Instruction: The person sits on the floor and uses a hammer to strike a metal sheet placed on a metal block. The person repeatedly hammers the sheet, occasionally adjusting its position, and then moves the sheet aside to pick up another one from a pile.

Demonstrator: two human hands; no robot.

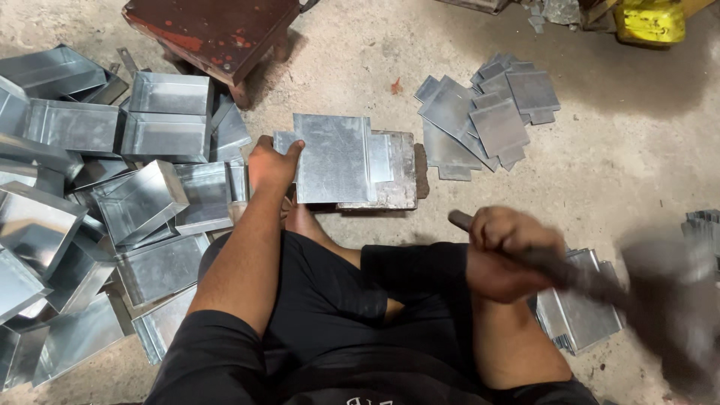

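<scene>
Right hand point(510, 251) had its grip closed round a dark hammer handle point(570, 274); hammer head point(667, 307) a blur at lower right, shape not readable. Left hand point(270, 165) pinned the folded metal sheet point(334, 157) by its left edge, thumb on top, sheet lying on a worn block point(397, 176) on the floor point(600, 172).

Risk, as judged: thumb sat close to the strike zone; a skewed blow could catch it, or kick the sheet off the block. Cut edges looked sharp against bare hands and knees.

Finished trays point(150, 202) heaped left, partly cut off. Flat blanks point(487, 120) beyond. Stack point(581, 315) under the right arm mostly hidden.
</scene>
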